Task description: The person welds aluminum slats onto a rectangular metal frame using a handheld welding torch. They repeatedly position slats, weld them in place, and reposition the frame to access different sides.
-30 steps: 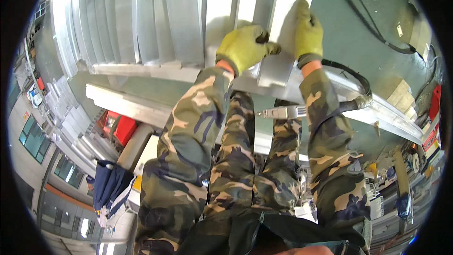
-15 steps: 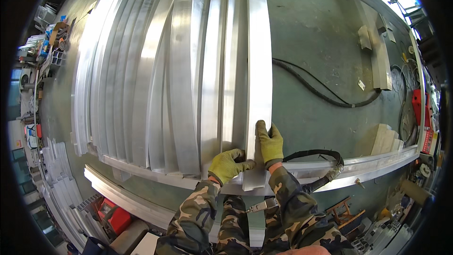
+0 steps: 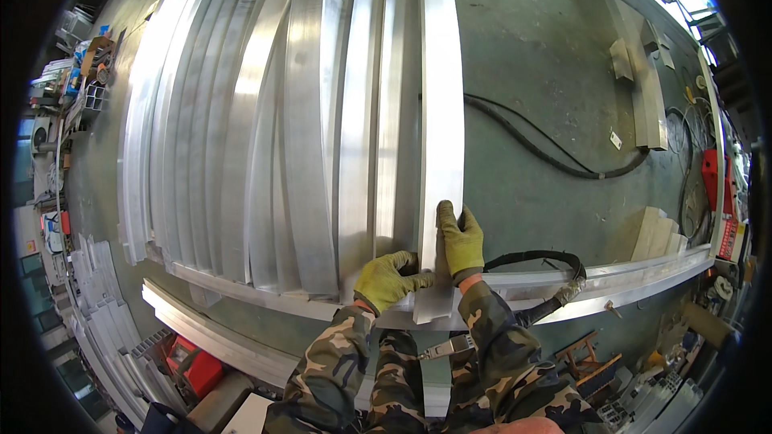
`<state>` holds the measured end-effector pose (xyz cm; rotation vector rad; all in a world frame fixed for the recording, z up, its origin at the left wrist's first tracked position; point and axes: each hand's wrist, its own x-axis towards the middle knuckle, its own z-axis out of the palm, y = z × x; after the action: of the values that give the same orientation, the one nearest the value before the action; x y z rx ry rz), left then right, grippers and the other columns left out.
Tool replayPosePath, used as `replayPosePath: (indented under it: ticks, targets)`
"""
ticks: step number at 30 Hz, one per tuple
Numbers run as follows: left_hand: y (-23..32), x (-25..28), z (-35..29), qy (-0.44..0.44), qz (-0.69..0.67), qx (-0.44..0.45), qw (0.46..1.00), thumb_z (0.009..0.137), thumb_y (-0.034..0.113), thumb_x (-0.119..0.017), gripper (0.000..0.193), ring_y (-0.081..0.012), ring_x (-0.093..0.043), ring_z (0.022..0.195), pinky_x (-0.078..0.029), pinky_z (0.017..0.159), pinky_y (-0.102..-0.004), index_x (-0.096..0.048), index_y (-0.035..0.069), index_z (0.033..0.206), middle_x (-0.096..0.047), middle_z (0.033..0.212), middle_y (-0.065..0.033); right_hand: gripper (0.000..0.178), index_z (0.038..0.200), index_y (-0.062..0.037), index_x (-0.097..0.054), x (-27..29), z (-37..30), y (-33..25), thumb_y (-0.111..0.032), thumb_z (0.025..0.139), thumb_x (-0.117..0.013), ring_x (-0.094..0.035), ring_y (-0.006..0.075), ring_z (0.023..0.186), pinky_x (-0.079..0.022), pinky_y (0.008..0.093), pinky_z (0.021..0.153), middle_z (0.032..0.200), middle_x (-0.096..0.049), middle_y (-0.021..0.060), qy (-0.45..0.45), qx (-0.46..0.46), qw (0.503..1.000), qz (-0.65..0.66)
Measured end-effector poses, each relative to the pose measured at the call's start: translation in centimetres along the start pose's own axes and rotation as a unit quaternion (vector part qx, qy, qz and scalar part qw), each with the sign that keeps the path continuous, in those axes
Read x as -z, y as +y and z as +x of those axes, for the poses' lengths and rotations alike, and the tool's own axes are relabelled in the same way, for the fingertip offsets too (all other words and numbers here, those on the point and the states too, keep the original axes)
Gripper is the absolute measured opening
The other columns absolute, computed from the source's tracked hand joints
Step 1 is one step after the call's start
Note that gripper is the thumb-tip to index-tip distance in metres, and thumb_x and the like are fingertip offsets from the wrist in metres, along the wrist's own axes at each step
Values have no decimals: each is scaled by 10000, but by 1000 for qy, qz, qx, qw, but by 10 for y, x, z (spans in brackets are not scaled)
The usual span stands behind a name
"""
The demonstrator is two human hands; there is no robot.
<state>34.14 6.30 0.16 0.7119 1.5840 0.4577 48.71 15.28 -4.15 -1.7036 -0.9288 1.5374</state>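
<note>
A long silvery metal profile point(image 3: 441, 96) runs away from me, its near end overhanging a metal rail point(image 3: 523, 283). My left hand point(image 3: 389, 280), in a yellow-green glove, grips the profile's left edge close to that end. On the opposite edge, my right hand point(image 3: 461, 242) in a matching glove holds the same profile, thumb lying along its top face. The undersides of both grips are hidden. To the left, several similar metal profiles point(image 3: 309, 145) lie side by side across the rail, some tilted against one another.
A black cable point(image 3: 555, 162) loops over the green floor at right, and a black hose point(image 3: 535, 259) arches above the rail. Metal profiles point(image 3: 643, 104) lie at far right. A red machine point(image 3: 195, 366) stands at lower left. A wooden stand point(image 3: 587, 362) is at lower right.
The view has shifted very slightly. Both hands keep their hold on the profile, with no clear movement of it.
</note>
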Motion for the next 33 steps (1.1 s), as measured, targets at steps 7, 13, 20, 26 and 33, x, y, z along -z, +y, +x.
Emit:
replayPosePath:
  ticks: [7,13,20,26,33]
  targets:
    - [-3,-2,0,14,-17,-19,1000,785,263,-937,415,-103,-652,801,-544,749,-291,-754,3,1052,-757,892,-55,487,1222,9,-696,1,-3,-7,-416,986,-730,-605,114,782,-515,292,711,900,-709,62,-15,-21,1000,1]
    - [8,-3,2,49,61,-71,994,736,412,-945,580,-232,-714,855,-567,791,-377,-732,-30,1044,-760,952,-155,521,1192,28,-694,8,6,-6,-448,980,-715,-617,148,865,-520,321,800,984,-730,92,9,38,999,-37]
    - [-4,3,4,34,4,-45,998,777,352,-932,432,-131,-565,739,-496,684,-329,-726,2,926,-681,794,-52,563,1167,63,-687,-2,1,-10,-465,976,-723,-613,160,856,-520,325,804,955,-718,120,17,47,995,-89]
    - [0,4,1,15,-83,-1,996,781,293,-939,375,-95,-575,765,-502,711,-284,-756,19,960,-712,837,-12,570,1000,72,-678,-4,5,-3,-493,960,-737,-515,155,775,-483,343,712,836,-649,74,26,36,994,-97]
    - [-17,-3,10,2,-109,-17,994,774,284,-944,419,-100,-628,820,-533,756,-286,-774,18,1050,-749,905,-26,525,1050,56,-687,2,10,9,-465,985,-711,-544,141,760,-482,312,709,835,-670,68,37,47,993,-104]
